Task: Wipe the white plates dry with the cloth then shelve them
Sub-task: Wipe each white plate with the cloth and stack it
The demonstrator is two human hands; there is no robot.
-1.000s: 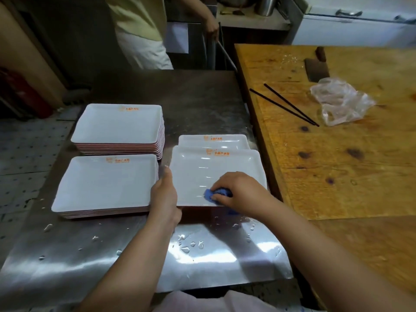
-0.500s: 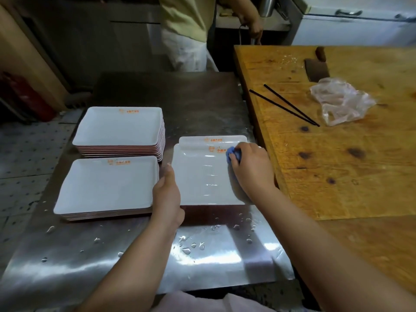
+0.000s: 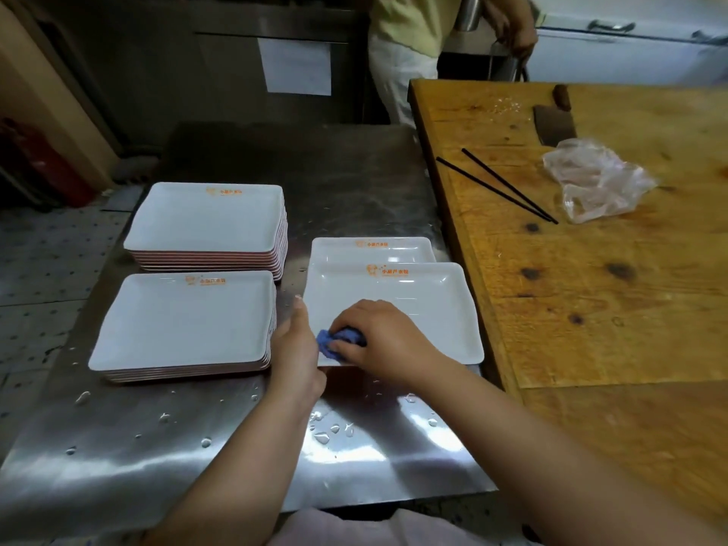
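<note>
**Wiping a slick, rigid plate at its near-left corner**

The right hand is pressing a bunched blue cloth onto the near-left corner of the top white plate, its fingers curled down over the wad. The left hand is bracing that plate's left rim, thumb lying along the edge; its other fingers are hidden, so I cannot tell how they are lying. The plate is sitting on another like it, right of two taller plate stacks on the wet steel table, beside the wooden counter.

The plate is looking stiff, shallow and glossy, probably light and likely to be sliding on the damp plate beneath. Its raised rim is offering the surest hold: thumb on top, fingers under, at opposite long edges. The cloth is soft and crushable.
</note>
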